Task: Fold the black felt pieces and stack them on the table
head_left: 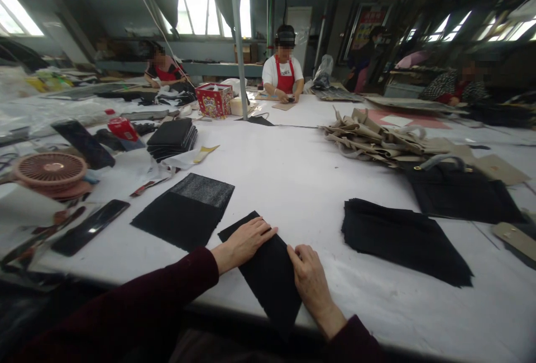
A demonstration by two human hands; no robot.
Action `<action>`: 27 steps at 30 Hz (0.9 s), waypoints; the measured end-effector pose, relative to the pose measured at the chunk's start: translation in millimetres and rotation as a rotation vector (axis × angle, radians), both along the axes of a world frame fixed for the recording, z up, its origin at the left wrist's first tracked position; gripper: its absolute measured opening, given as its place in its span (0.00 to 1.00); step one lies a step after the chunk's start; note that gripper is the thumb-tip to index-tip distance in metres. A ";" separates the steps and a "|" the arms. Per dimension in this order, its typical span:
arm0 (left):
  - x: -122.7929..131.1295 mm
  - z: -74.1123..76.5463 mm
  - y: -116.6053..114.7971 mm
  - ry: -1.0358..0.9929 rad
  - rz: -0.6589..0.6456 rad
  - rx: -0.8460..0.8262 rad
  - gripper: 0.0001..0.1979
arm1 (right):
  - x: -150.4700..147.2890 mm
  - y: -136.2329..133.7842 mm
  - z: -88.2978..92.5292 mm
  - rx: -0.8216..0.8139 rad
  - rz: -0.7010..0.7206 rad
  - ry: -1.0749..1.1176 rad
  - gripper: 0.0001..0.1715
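A folded black fabric piece (268, 279) lies at the table's front edge, its lower corner hanging over. My left hand (247, 243) rests flat across its upper part, fingers stretched out. At its right edge my right hand (310, 279) is closed, with the thumb along the edge and the other fingers curled. Left of my hands is a stack of black panels (180, 215), with a greyish speckled strip showing at its far end. On the right lies a pile of black fabric pieces (402, 240), its edges uneven.
A dark phone (91, 228) and a pink fan (52, 170) are at the left. Folded black pieces (171, 137) stand behind. A beige heap (377, 139) and a black bag (460, 190) lie right. A person (283, 70) works across the white table (288, 156), near a metal pole (238, 33).
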State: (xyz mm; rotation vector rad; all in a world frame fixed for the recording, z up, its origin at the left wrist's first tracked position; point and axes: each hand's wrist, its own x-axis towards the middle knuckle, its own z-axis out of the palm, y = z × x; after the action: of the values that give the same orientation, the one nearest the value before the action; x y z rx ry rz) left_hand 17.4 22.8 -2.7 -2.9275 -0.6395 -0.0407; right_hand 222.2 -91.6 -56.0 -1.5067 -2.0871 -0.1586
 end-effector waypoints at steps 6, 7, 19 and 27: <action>5.0 4.6 -6.4 -0.016 -0.018 0.009 0.27 | 7.1 -8.8 -0.7 0.017 0.000 -0.011 0.22; 5.8 4.1 -7.2 -0.025 -0.025 0.003 0.26 | 8.1 -10.0 -1.2 0.020 -0.001 -0.017 0.22; 16.1 2.4 -21.1 -0.013 -0.041 0.000 0.28 | 15.0 -20.0 1.6 0.008 -0.010 -0.064 0.21; 25.8 1.1 -32.6 0.012 -0.070 -0.040 0.26 | 13.0 -28.0 10.0 -0.042 -0.067 -0.099 0.17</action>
State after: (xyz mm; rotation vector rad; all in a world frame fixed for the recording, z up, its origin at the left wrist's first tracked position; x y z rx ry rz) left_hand 43.3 -9.9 -1.6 -2.9858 -0.5417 -0.0187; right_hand 235.2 -119.6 -46.1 -1.6247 -2.1301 -0.2204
